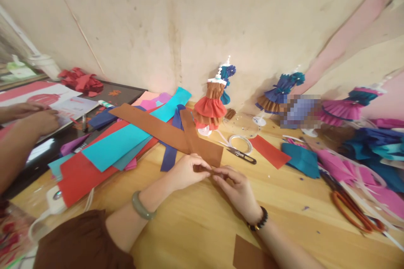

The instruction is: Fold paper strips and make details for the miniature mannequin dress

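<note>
My left hand point(191, 171) and my right hand point(233, 185) meet above the wooden table, thumbs and fingertips pinched together. Between them is a small piece of brown fabric point(212, 173), mostly covered by the fingers. Just behind the hands, long brown fabric strips point(164, 130) cross each other over a dark blue strip point(169, 157). Beyond my right hand lie black thread snips point(243, 155) beside a coil of white ribbon point(241, 144). Another brown fabric piece point(252, 254) is partly under my right forearm.
Small dress forms in ruffled dresses point(210, 107) stand along the wall. Turquoise strips point(115, 147) and red fabric point(77, 183) pile up at left. Orange-handled scissors point(350, 214), a red piece point(269, 151) and teal fabric point(299, 159) lie right. Another person's hands point(41, 119) are at far left.
</note>
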A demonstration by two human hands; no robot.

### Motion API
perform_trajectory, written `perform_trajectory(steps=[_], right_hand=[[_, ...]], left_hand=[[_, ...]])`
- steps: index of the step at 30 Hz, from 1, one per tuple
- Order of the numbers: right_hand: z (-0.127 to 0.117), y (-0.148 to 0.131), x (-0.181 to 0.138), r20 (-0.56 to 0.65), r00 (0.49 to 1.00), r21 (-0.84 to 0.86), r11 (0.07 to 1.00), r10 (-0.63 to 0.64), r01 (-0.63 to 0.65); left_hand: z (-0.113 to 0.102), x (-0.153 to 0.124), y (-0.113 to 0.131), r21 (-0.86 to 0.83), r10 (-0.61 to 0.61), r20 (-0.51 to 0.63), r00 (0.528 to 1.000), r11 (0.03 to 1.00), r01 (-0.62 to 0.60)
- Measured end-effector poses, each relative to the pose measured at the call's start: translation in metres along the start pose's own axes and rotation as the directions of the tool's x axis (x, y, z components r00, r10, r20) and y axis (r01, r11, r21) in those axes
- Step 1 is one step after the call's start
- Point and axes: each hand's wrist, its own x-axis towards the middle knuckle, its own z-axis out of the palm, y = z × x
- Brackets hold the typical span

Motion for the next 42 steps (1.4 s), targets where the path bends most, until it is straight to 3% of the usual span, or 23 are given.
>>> perform_trajectory(steps=[9,17,24,30,34,42], right_hand=[[-0.001,0.002,0.0,-0.028,0.998,0.041,0.998,0.056,-0.055],[0.001,-0.003,0.001,0.001,0.999,0.019,0.999,0.045,-0.045],[-0.002,-0.001,0.001,-0.041,0.995,0.035,0.996,0.088,-0.087],[0.0,0.005,-0.001,-0.144,0.968,0.201,0.964,0.206,-0.176],[-0.003,0.0,-0.001,-0.135,0.957,0.325,0.924,0.256,-0.201],[-0.003,-0.005,-0.001,-0.114,0.978,0.276,0.951,0.174,-0.137]], left_hand=[[-0.006,0.001,0.007,-0.097,-0.11,-0.007,0.994,0.989,0.109],[-0.004,0.0,0.011,-0.056,-0.109,0.037,0.993,0.992,0.111],[-0.011,0.001,0.007,-0.112,-0.127,0.003,0.992,0.986,0.126],[-0.003,0.0,0.005,-0.047,0.027,-0.014,1.0,0.999,-0.027],[-0.006,0.001,0.005,0.003,0.148,-0.034,0.988,0.989,-0.148],[-0.013,-0.005,0.022,-0.064,0.105,-0.067,0.992,0.992,-0.109]])
